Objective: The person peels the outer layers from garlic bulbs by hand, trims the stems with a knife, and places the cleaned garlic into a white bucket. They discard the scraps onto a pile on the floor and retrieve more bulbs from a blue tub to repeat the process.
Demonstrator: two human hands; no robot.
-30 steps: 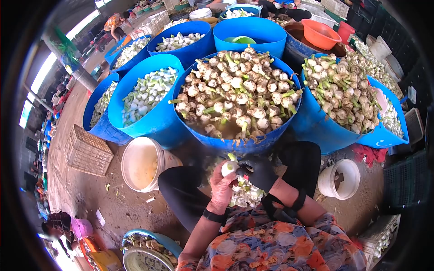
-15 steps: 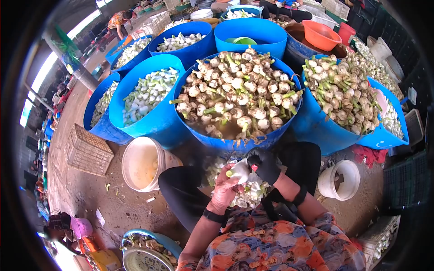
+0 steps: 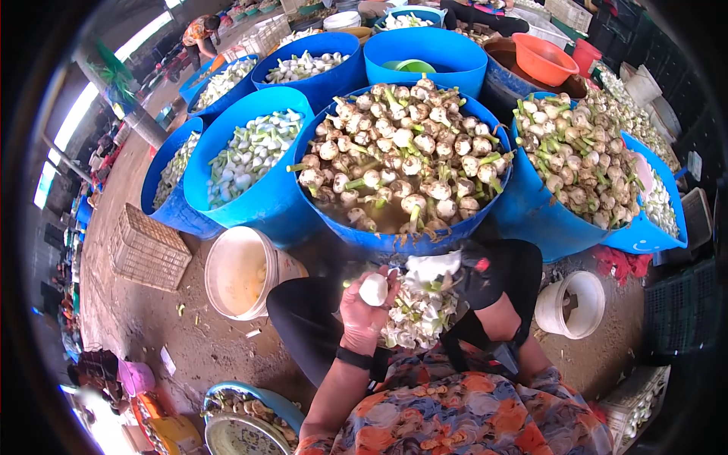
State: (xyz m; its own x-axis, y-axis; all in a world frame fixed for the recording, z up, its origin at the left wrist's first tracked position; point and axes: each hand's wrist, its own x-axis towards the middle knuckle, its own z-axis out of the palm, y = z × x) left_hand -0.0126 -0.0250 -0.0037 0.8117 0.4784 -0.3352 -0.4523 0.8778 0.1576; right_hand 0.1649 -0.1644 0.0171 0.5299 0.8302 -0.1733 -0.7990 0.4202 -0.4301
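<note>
Several blue tubs (image 3: 254, 208) of bulbs (some trimmed white).
Left hand (image 3: 362, 312) grips a peeled bulb (image 3: 373, 289); gloved right hand (image 3: 476, 274) clutches peelings (image 3: 432, 266).

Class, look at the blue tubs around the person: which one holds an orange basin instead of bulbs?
The dark blue tub at the top right, behind the heaped ones. An orange basin sits in its mouth; the other tubs hold white bulbs.

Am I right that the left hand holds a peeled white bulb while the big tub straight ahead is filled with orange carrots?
Not quite. The left hand does hold a peeled white bulb, but the head view shows the big tub straight ahead filled with unpeeled bulbs with green stalks, not carrots.
</note>
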